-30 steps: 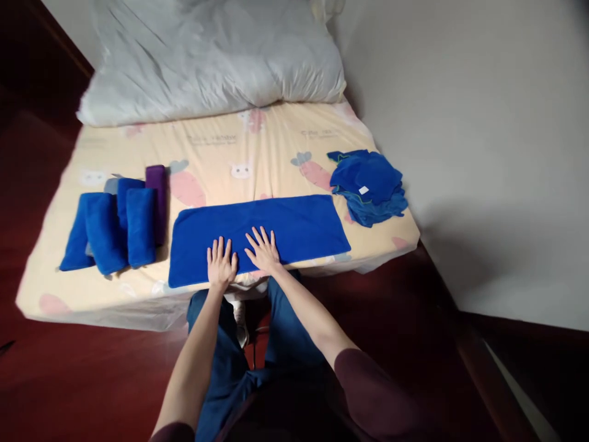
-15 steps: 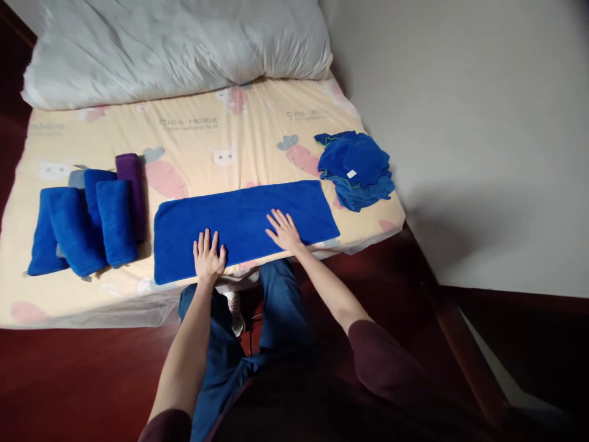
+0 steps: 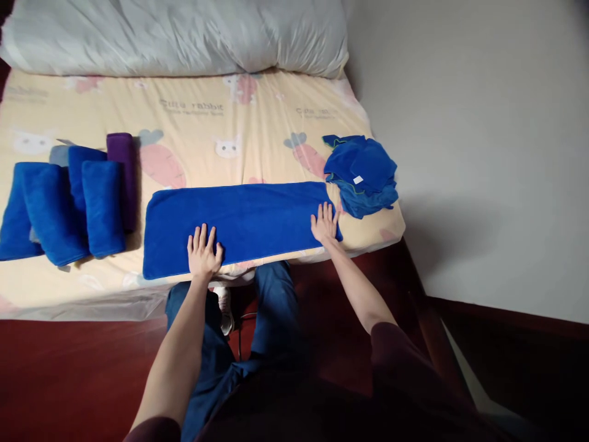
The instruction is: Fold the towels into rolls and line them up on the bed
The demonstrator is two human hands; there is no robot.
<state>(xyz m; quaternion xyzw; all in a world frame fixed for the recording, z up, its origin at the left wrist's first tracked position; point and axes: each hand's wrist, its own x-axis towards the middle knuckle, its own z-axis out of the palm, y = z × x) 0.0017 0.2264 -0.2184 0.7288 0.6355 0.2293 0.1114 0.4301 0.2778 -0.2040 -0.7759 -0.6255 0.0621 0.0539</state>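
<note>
A blue towel [image 3: 257, 215], folded into a long flat strip, lies along the front edge of the bed. My left hand [image 3: 204, 252] rests flat on its left half with the fingers spread. Near the towel's right end, my right hand [image 3: 325, 224] is laid flat with its fingers apart. Just beyond that end sits a heap of crumpled blue cloths [image 3: 363, 172] with a small white label on top. To the left of the strip lie several folded blue towels [image 3: 103, 209] and a purple one [image 3: 122, 181], with a bit of grey cloth [image 3: 59, 155] among them.
The bed [image 3: 184, 147] has a yellow sheet printed with carrots and rabbits. A thick white quilt [image 3: 184, 37] lies across its far side. A plain wall [image 3: 483, 153] rises on the right, and dark red floor [image 3: 69, 380] shows below the bed.
My right hand has slid to the right across the towel, out to its right end. The left hand stays on the left half. The view has shifted slightly.
</note>
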